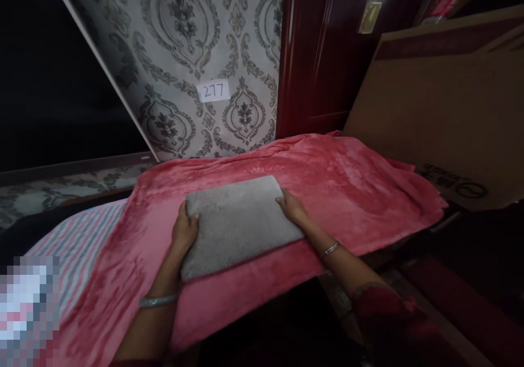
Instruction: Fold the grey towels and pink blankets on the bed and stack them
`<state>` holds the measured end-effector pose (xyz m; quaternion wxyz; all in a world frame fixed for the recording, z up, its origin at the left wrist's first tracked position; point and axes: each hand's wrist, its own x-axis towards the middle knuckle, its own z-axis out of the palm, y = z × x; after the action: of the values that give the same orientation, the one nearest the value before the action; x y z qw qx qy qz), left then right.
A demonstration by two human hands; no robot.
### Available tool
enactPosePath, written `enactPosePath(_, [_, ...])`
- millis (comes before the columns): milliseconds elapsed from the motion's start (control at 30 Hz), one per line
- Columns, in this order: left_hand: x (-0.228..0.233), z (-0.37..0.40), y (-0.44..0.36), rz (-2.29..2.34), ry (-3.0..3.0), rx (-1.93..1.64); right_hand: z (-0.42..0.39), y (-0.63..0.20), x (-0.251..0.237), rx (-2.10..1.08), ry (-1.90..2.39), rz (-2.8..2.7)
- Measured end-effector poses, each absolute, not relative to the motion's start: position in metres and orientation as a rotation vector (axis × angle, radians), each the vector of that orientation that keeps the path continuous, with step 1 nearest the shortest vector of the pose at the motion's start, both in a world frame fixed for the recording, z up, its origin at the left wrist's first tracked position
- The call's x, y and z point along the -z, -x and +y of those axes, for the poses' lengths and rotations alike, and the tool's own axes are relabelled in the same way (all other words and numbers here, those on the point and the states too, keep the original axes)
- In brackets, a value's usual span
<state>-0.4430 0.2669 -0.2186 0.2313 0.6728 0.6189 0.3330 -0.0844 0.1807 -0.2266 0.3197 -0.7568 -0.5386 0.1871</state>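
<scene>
A patterned wall (180, 29) backs the scene, with a dark screen (61, 72) at left, a dark red door (315, 45) right of centre and a box (442, 110) at far right. Before them spreads a pink blanket (352, 209), with a striped sheet (82, 241) showing at its left edge. The grey cloth (241, 225), a flat rectangle apparently folded, is over the middle of the blanket; whether it rests there fully or is slightly raised cannot be told. Its long axis runs left to right, the right end somewhat farther off, and it lies between the two grips, neither being nearer: the left grip (185, 226) clasps the left short side, thumb on top, and the right grip (292, 208) clasps the right short side, toward its far corner. Counted: one screen, one door, one box, one blanket, one sheet, one grey cloth, two grips, one label (214, 90) marked 277, and two bracelets, a left bracelet (158, 301) and a right bracelet (331, 248).
</scene>
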Motion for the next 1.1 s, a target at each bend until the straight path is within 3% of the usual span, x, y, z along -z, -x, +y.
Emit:
enactPosePath(300, [0.206, 0.251, 0.44, 1.743, -1.804, -0.922, 0.174, 0.088, 0.222, -0.481, 2.092, -1.41])
enactPosePath(467, [0.19, 0.261, 0.454, 1.878, -1.85, -0.832, 0.176, 0.08, 0.196, -0.408, 2.172, -1.452])
enactPosePath(567, [0.166, 0.27, 0.438, 2.033, -2.114, -0.782, 0.195, 0.109, 0.172, -0.187, 2.142, -1.668])
enactPosePath(667, [0.151, 0.272, 0.4, 2.06, -2.413, -0.508, 0.219, 0.168, 0.16, -0.071, 1.885, -2.052])
enactPosePath(867, [0.184, 0.26, 0.361, 2.022, -2.618, -0.189, 0.236, 0.238, 0.184, -0.104, 1.71, -2.256])
enactPosePath(1100, [0.194, 0.262, 0.368, 2.004, -2.655, -0.155, 0.241, 0.17, 0.2, -0.14, 2.015, -2.105])
